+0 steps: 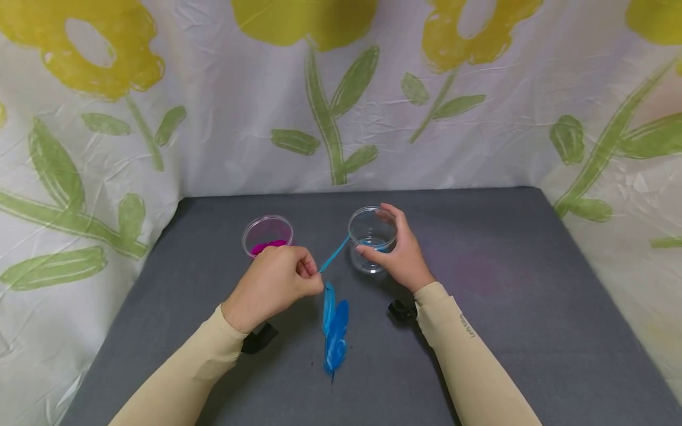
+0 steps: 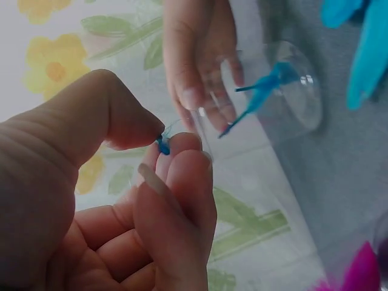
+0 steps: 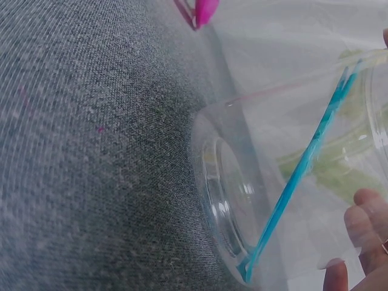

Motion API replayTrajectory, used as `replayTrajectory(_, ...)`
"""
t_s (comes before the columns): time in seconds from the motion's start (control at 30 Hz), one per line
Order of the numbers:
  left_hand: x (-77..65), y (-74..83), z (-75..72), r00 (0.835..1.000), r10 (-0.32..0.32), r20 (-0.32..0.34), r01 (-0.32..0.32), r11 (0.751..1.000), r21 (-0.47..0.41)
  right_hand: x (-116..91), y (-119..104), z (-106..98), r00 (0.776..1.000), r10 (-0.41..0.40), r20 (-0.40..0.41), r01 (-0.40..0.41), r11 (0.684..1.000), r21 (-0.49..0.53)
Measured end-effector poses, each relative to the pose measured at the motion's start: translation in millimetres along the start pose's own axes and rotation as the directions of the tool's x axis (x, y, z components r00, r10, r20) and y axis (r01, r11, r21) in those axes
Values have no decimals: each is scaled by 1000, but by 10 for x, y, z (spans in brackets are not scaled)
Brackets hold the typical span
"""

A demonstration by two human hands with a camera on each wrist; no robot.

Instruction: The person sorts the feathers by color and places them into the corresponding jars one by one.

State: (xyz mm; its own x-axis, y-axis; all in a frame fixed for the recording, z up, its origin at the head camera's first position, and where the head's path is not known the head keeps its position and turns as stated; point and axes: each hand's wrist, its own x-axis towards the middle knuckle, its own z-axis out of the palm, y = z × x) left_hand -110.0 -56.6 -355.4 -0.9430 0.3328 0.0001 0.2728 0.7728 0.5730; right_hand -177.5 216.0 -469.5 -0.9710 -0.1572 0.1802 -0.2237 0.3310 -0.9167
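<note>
My left hand (image 1: 277, 284) pinches a thin blue feather (image 1: 334, 254) between thumb and fingers. That feather slants up from the fingertips toward a clear plastic cup (image 1: 367, 260); in the left wrist view only a small blue bit shows at the pinch. The right hand (image 1: 402, 251) grips the cup, thumb on the near side and fingers round the far side. Through the clear wall, slim blue feathers (image 3: 303, 163) lean inside the cup. Just below my left hand, more blue feathers (image 1: 337, 340) lie on the grey table.
A second clear cup (image 1: 267, 218) holding magenta feathers (image 1: 266, 246) stands behind my left hand. The grey cloth-covered table (image 1: 506, 355) ends at a white curtain (image 1: 224, 160) with painted yellow flowers. Black straps (image 1: 259, 338) sit at both wrists.
</note>
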Motion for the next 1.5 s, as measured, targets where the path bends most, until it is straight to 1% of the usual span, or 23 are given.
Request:
replayTrajectory(0.4,237,176,-29,1000,18,-24,-19,999,-38,14,2,-4,1000,-20,-13,20,1000,9)
replayTrajectory(0.67,367,228,-39,999,8,-52,-9,999,-34,22,23,5,1000,-21,-15,22,1000,14)
replayTrajectory(0.93,483,260,1,999,2,-44,-4,1000,-27,10,17,2,1000,-21,-10,21,1000,23)
replayTrajectory(1.07,558,285,4,998,20,-66,-21,1000,-11,11,15,-1,1000,-23,-11,24,999,30)
replayTrajectory(1.23,648,308,8,996,43,-72,-42,999,5,12,25,5,1000,-24,-12,25,999,25)
replayTrajectory(1.4,750,351,15,995,75,-63,-74,997,26,15,31,-5,1000,-27,-11,27,999,19)
replayTrajectory(1.5,815,375,31,996,75,-44,-73,997,32,17,30,-7,1000,-30,-6,31,999,28)
